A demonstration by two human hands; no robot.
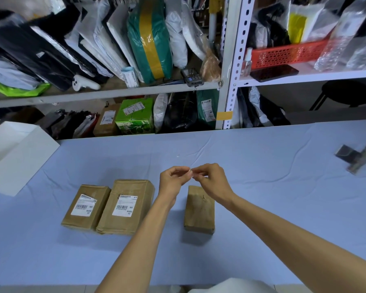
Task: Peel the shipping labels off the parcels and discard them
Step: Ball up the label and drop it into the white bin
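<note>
- Two hands meet in the air above the table, fingertips together. The left hand (172,180) and the right hand (209,178) both have curled fingers and pinch a small pale scrap (191,174) between them. It is too small to tell whether it is a balled-up label or a bit of tape.
- Just below the right hand lies a narrow brown parcel (199,214). Its top face shows no label.
- To the left, the middle parcel (131,187) has a white barcode label (126,205) on top.
- Touching it on the left is a smaller parcel (87,190), also with its white label (85,205) in place, one upper corner slightly lifted.
- All three parcels rest on a table covered in a light blue cloth (262,197).
- At the table's far left edge stands an open white box (19,157), possibly the discard bin.
- Shelves (114,93) crowded with bagged packages fill the background.
- Judgement: the step in hand looks like wadding up a removed piece. The next move calls for dropping it away, then lifting a corner on one of the two labelled parcels.
</note>
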